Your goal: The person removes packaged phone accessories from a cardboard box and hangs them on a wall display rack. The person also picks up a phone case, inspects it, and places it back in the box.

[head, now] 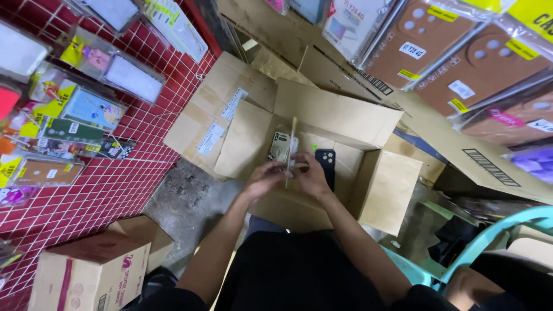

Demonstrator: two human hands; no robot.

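My left hand [264, 178] and my right hand [311, 175] meet over an open cardboard box [337, 115]. Between them they pinch a thin clear packet [290, 151], seen edge-on and standing upright. Just behind the hands, inside the box, a pale phone case in a clear sleeve [280, 146] lies to the left. A black phone case [327, 164] lies to the right of my right hand.
A red wire grid wall [115, 184] at left carries several hanging packaged phone cases. More brown cases in clear sleeves [461, 57] hang at upper right. A closed carton [92, 270] stands at lower left. A teal plastic chair [495, 230] is at lower right.
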